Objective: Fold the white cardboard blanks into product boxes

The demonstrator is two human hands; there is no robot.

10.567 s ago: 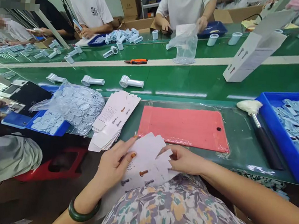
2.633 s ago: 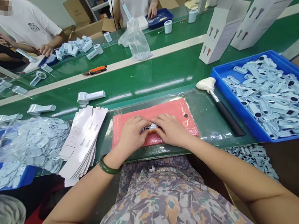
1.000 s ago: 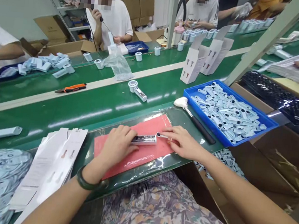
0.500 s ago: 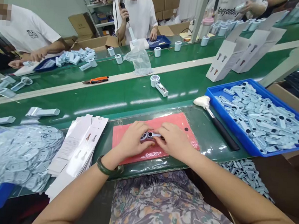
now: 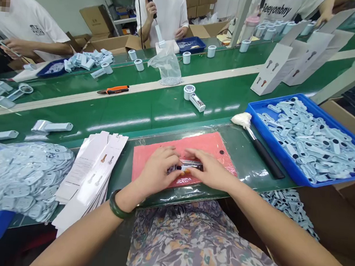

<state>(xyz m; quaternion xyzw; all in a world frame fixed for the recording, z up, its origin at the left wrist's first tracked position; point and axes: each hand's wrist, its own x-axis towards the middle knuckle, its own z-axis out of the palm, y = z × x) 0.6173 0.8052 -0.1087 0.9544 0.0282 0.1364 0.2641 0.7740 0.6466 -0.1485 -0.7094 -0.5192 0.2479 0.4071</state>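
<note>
On a red mat [image 5: 214, 147], a small light-blue device part with a dark-edged handle [image 5: 191, 164] lies between my hands; it looks like a handheld fan's body. My left hand [image 5: 158, 166] is curled round its left end, which the fingers mostly hide. My right hand [image 5: 213, 170] arches over the other end, fingers lifted and spread from the thumb. The right thumb lies near the handle's lower edge; contact is hard to make out. A finished-looking light-blue fan [image 5: 193, 97] rests on the green belt beyond the mat.
A blue tray [image 5: 288, 160] of light-blue handle pieces and a black-handled hammer [image 5: 262, 151] with a wrapped head are at right. Printed boxes [image 5: 98, 171] and a bag of parts [image 5: 29, 177] lie left. Orange pliers [image 5: 114, 89] are on the belt. Co-workers sit opposite.
My right fingers have lifted and spread from their pinch, uncovering more of the handle. The left hand stays on the other end. A co-worker at far left has raised their hands.
</note>
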